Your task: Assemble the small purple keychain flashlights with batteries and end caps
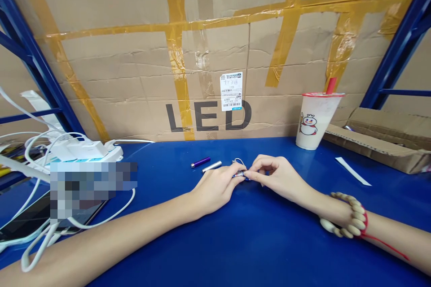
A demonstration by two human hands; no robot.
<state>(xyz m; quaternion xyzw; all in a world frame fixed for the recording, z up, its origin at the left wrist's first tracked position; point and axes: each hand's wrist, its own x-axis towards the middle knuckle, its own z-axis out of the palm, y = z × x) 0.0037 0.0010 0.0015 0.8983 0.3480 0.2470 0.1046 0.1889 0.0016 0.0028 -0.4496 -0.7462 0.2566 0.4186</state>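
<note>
My left hand (217,188) is closed, its thumb and fingertips pinching a small metallic cylinder (239,173) with blue and silver showing. From the other side, the thumb and index finger of my right hand (279,177) pinch the same piece at its right end. Much of the piece is hidden by my fingers, so its exact kind is unclear. A thin pale cord loop (239,160) rises just behind it. Beyond my left hand lie a purple metal tube (200,163) and a silver tube (212,167), side by side on the blue tabletop (256,237).
A lidded drink cup (311,121) with a red straw stands at the back right, near an open cardboard tray (380,143) and a white strip (353,171). White cables and a power strip (84,152) crowd the left, beside a phone (28,217). A large taped carton (134,76) stands behind.
</note>
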